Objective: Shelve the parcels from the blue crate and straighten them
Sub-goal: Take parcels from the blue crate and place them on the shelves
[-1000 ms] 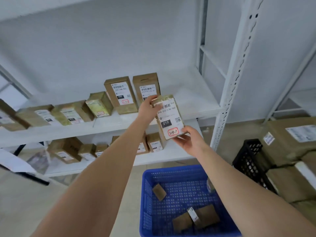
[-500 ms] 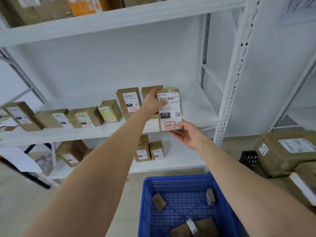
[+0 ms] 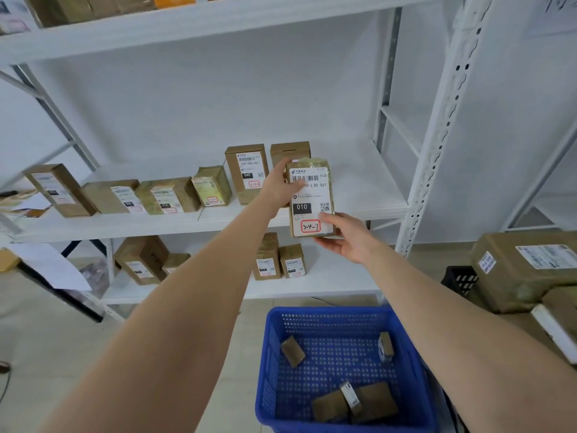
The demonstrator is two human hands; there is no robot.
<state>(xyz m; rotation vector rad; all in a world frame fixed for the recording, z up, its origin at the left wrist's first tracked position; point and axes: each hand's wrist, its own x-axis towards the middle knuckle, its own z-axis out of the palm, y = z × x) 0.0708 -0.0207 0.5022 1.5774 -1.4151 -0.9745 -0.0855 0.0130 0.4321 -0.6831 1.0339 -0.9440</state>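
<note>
1. Grip: both hands hold one held parcel (image 3: 310, 198) upright, with its white label facing the camera and marked "010".
2. Left hand (image 3: 279, 187) grips the parcel's upper left edge. The thumb lies across the barcode and the fingers curl behind the top corner. The arm is stretched forward and up.
3. Right hand (image 3: 343, 240) holds the bottom right corner, palm up. The thumb presses the label's lower edge and the fingers curl underneath.
4. The parcel hangs in front of the middle shelf (image 3: 368, 185), and its lower end overlaps the shelf's front lip. Cannot tell whether it touches the board.
5. Surface: white metal board. At 11 o'clock of the parcel, two upright boxes (image 3: 246, 173) stand just behind the left hand. A row of lying boxes (image 3: 165, 195) runs on toward 9 o'clock.
6. Open room: at 3 o'clock the board is bare as far as the perforated upright post (image 3: 437, 135).
7. At 7 o'clock, the lower shelf (image 3: 337, 282) carries small boxes (image 3: 274, 262).
8. At 12 o'clock, the top shelf (image 3: 218, 23) shows box bottoms.
9. At 6 o'clock, the blue crate (image 3: 331, 311) sits on the pale floor (image 3: 62, 339) between the forearms. Loose parcels (image 3: 352, 401) lie inside it.
10. Room: white wall (image 3: 187, 104) behind the rack. At 4 o'clock, large cartons (image 3: 524, 270) are stacked beside a black crate (image 3: 460, 279).
</note>
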